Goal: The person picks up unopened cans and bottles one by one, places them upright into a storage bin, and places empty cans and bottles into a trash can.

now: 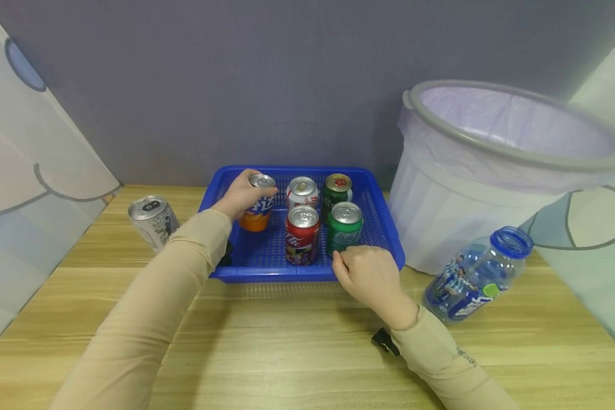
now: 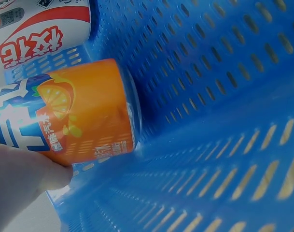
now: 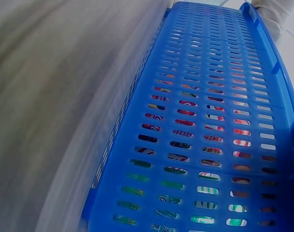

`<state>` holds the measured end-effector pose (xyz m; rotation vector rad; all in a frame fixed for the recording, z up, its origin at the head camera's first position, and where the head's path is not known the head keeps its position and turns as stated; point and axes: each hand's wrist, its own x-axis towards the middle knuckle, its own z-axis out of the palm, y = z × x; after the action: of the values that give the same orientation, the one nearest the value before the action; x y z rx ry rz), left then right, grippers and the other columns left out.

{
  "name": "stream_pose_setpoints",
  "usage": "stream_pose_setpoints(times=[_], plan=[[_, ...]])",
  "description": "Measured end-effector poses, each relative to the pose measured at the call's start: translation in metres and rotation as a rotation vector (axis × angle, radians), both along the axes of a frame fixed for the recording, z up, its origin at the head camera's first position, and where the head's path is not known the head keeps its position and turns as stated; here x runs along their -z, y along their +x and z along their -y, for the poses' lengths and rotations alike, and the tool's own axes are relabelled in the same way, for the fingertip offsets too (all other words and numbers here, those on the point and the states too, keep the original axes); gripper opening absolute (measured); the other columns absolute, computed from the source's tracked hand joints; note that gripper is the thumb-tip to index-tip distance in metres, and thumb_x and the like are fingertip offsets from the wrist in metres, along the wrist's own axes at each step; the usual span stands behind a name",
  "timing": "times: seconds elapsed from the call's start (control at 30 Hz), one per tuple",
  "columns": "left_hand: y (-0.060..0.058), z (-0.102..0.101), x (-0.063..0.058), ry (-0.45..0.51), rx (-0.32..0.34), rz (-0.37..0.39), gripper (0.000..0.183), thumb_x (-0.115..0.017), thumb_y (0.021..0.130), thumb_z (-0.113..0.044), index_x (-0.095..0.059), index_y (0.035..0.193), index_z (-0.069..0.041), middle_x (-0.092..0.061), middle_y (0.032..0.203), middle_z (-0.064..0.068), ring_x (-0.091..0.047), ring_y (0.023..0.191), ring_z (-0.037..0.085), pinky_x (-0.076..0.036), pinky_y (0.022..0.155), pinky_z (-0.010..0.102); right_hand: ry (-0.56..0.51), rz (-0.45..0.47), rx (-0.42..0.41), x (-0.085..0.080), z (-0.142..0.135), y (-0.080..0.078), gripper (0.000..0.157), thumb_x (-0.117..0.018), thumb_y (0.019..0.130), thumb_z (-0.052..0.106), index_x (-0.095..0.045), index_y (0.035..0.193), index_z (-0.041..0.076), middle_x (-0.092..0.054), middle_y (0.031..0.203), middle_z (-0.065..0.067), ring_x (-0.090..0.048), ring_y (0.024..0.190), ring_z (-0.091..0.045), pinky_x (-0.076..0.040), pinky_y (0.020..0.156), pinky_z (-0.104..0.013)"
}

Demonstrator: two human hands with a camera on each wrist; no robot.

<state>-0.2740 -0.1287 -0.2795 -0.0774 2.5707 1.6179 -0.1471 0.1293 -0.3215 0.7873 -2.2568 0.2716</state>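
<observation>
In the head view my left hand [image 1: 242, 196] grips an orange and blue soda can [image 1: 256, 221] near its top, at the left of a blue plastic basket [image 1: 220, 275]. The left wrist view shows the thumb [image 2: 28, 181] against the can's side, its base close to the slotted basket wall. My right hand [image 1: 370, 274] holds the basket's front rim at the right, fingers curled over it. Beside that hand stands a green can [image 1: 344, 230], with a red can [image 1: 302, 239] to its left. Behind these are a white can [image 1: 302, 192] and a dark green can [image 1: 333, 196].
Left of the basket stands a white patterned can [image 1: 156, 222] with its top opened. A white trash bin [image 1: 441, 199] with a liner stands at the right. In front of it is an uncapped clear plastic bottle [image 1: 474, 279]. A grey panel [image 1: 287, 85] rises behind the wooden table [image 1: 266, 353].
</observation>
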Motion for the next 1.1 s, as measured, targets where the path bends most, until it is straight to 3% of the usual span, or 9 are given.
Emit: stream_pose_setpoints(times=[0.33, 0.53, 1.1], plan=[[-0.0004, 0.0008, -0.0034, -0.033, -0.051, -0.007, 0.062, -0.068, 0.086, -0.023, -0.034, 0.132, 0.000, -0.046, 0.132, 0.021, -0.047, 0.122, 0.036, -0.041, 0.100, 0.052, 0.006, 0.016, 0.003, -0.0008, -0.0002, 0.0008, 0.046, -0.052, 0.085, 0.021, -0.030, 0.044, 0.018, -0.025, 0.046, 0.009, -0.022, 0.039, -0.007, -0.019, 0.037, -0.023], [-0.0006, 0.0009, -0.0035, -0.045, -0.025, -0.018, 0.061, -0.068, 0.085, -0.019, -0.031, 0.128, 0.003, -0.044, 0.129, 0.023, -0.048, 0.120, 0.037, -0.040, 0.102, 0.049, 0.006, 0.019, 0.004, -0.0013, -0.0002, 0.0013, 0.047, -0.052, 0.085, 0.021, -0.030, 0.044, 0.019, -0.025, 0.046, 0.010, -0.022, 0.039, -0.006, -0.020, 0.037, -0.023], [0.0004, 0.0019, -0.0036, -0.096, 0.027, -0.057, 0.053, -0.070, 0.082, -0.020, -0.030, 0.110, -0.001, -0.049, 0.117, 0.023, -0.054, 0.108, 0.035, -0.046, 0.095, 0.046, 0.008, 0.020, 0.006, -0.0017, -0.0002, 0.0012, 0.047, -0.052, 0.086, 0.021, -0.030, 0.044, 0.019, -0.026, 0.046, 0.009, -0.024, 0.039, -0.007, -0.020, 0.037, -0.024]])
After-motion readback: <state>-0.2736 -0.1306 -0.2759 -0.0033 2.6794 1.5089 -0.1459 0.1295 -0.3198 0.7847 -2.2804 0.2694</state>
